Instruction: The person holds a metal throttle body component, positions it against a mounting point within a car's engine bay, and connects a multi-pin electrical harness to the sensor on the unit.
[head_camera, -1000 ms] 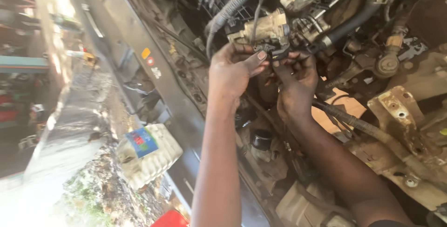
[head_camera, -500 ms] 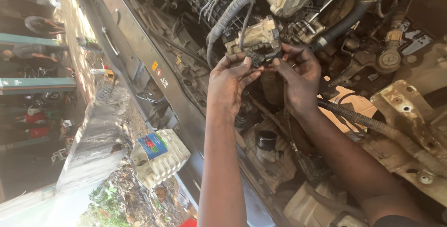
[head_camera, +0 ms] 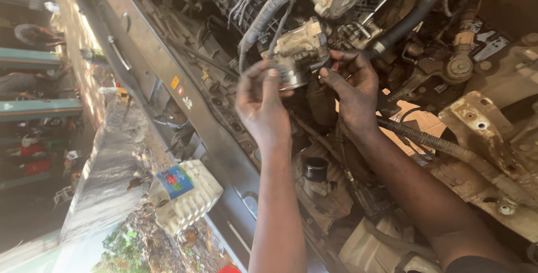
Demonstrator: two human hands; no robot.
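I look down into an open engine bay. Both hands hold a dirty tan metal engine part point(head_camera: 300, 49) with a round opening, lifted among the hoses. My left hand point(head_camera: 262, 105) grips its lower left edge with thumb and fingers. My right hand point(head_camera: 352, 91) pinches its right side with the fingertips. A grey ribbed wiring conduit point(head_camera: 268, 10) runs down to the part from above.
A dark metal front crossmember point(head_camera: 185, 110) runs diagonally on the left. A white plastic jug with a blue label point(head_camera: 185, 191) lies on the ground beyond it. A black ribbed hose point(head_camera: 426, 137) and rusty brackets point(head_camera: 487, 133) sit to the right. A black hose point(head_camera: 406, 21) crosses above.
The view has drifted, so the hands and the part sit a little higher and more central. Both hands keep their hold on the part, which looks raised slightly.
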